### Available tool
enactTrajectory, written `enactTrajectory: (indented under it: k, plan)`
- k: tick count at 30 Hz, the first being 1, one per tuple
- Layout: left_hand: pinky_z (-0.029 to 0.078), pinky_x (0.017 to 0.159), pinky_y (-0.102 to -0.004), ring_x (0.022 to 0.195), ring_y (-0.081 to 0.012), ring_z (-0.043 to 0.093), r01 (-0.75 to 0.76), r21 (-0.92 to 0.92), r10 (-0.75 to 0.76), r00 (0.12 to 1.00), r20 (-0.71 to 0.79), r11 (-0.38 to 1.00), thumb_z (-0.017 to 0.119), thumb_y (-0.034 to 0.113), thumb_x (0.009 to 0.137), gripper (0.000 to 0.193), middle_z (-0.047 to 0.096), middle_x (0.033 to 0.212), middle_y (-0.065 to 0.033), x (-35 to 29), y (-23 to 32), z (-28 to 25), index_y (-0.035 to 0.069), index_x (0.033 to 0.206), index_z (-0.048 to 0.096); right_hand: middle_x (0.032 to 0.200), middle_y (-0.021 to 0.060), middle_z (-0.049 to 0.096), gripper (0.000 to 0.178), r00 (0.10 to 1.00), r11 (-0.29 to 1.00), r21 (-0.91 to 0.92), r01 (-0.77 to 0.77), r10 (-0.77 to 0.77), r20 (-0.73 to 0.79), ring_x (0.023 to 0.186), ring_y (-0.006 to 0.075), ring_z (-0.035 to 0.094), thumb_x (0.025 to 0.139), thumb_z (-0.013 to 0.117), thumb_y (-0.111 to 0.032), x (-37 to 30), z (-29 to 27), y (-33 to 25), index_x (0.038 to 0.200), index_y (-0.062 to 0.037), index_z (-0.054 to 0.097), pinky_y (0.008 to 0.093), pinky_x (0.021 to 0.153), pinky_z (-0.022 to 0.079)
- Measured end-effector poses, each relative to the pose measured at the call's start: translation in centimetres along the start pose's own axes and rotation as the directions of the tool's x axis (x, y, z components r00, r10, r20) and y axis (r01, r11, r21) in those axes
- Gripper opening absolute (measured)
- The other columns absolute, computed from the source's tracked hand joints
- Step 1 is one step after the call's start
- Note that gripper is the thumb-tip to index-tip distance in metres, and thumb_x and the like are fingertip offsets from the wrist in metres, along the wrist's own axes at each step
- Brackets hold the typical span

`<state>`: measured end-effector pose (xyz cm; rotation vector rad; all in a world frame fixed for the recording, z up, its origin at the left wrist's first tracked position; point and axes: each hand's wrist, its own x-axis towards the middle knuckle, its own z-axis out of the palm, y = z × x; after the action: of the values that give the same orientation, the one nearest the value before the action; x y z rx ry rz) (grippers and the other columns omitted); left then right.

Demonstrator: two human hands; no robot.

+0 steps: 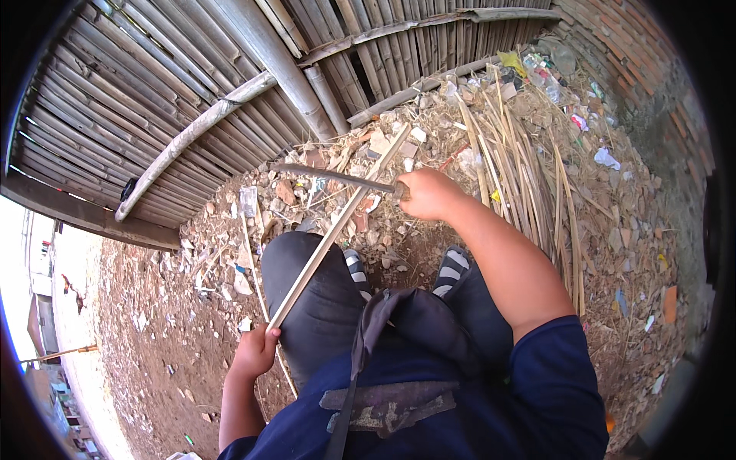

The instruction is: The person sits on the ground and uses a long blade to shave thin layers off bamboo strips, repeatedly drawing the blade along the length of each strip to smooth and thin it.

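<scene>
My left hand [256, 351] is closed round the near end of a long pale bamboo strip [326, 244]. The strip slants up and away to the right, passing over my left knee. In my right hand [431, 193] is the handle of a machete [337, 177], gripped in a closed fist. Its dark blade points left and crosses the strip near the far end; whether the edge touches the strip I cannot tell. A thin bamboo strip [257, 280] lies on the ground beside my left leg.
Several split bamboo strips [529, 180] lie in a pile to the right of my right arm. A bamboo wall [153, 115] with a thick post [280, 69] stands ahead and left. A brick wall [636, 46] rises at the far right. Rubble and litter [284, 192] cover the ground.
</scene>
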<state>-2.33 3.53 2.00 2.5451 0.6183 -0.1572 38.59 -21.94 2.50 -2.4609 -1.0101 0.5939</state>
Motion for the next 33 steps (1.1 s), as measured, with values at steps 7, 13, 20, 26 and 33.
enactTrajectory:
  k: [7,13,20,26,33]
  plan:
    - [0.049,0.062,-0.0501,0.067,-0.0453,0.064,0.036,-0.031,-0.035,0.999,0.024,0.999,0.052,0.036,0.105,0.043,0.062,0.067,-0.0228,1.3,0.4,0.1,-0.001,0.085,0.06,0.1,0.0172,0.073,0.022,0.993,0.992,0.066,-0.111,0.113,-0.031,0.093,0.0365,0.07,0.08,0.071,-0.019,1.7,0.4,3.4,0.097,-0.0063,0.07,0.0469,0.083,0.055]
    - [0.05,0.066,-0.0496,0.072,-0.0452,0.066,0.094,-0.064,-0.091,0.995,0.05,0.994,0.05,0.038,0.106,0.045,0.064,0.071,-0.0241,-0.3,0.1,0.8,-0.002,0.086,0.06,0.096,0.0141,0.073,0.02,0.994,0.983,-0.168,0.07,-0.084,-0.074,0.091,0.0352,0.071,0.081,0.069,-0.021,-0.7,-1.1,-1.7,0.096,-0.0076,0.069,0.05,0.081,0.056]
    - [0.049,0.063,-0.051,0.07,-0.0462,0.064,0.062,-0.016,-0.061,0.996,0.057,0.998,0.053,0.037,0.105,0.044,0.064,0.071,-0.0244,1.4,0.7,0.0,-0.001,0.085,0.06,0.101,0.0166,0.073,0.025,0.992,0.991,-0.04,-0.125,0.125,-0.005,0.098,0.0346,0.07,0.082,0.069,-0.022,1.4,0.1,2.5,0.104,-0.0086,0.07,0.0462,0.085,0.056]
    - [0.05,0.064,-0.0502,0.07,-0.0458,0.065,0.054,-0.063,-0.051,0.998,0.042,0.997,0.051,0.039,0.106,0.046,0.064,0.07,-0.0247,0.2,0.2,0.5,-0.002,0.086,0.061,0.096,0.0161,0.073,0.023,0.995,0.99,-0.129,0.064,-0.072,-0.063,0.093,0.0354,0.071,0.081,0.069,-0.02,-0.3,-0.6,-1.7,0.101,-0.0117,0.072,0.0486,0.083,0.057]
    - [0.05,0.063,-0.0495,0.068,-0.0448,0.065,0.045,-0.037,-0.044,0.999,0.023,0.998,0.052,0.039,0.105,0.047,0.063,0.069,-0.0246,2.0,0.9,0.1,-0.003,0.086,0.061,0.099,0.0163,0.074,0.031,0.985,0.991,-0.055,-0.124,0.116,-0.129,0.094,0.037,0.071,0.082,0.07,-0.022,2.0,0.1,5.2,0.111,-0.0123,0.073,0.0471,0.084,0.057]
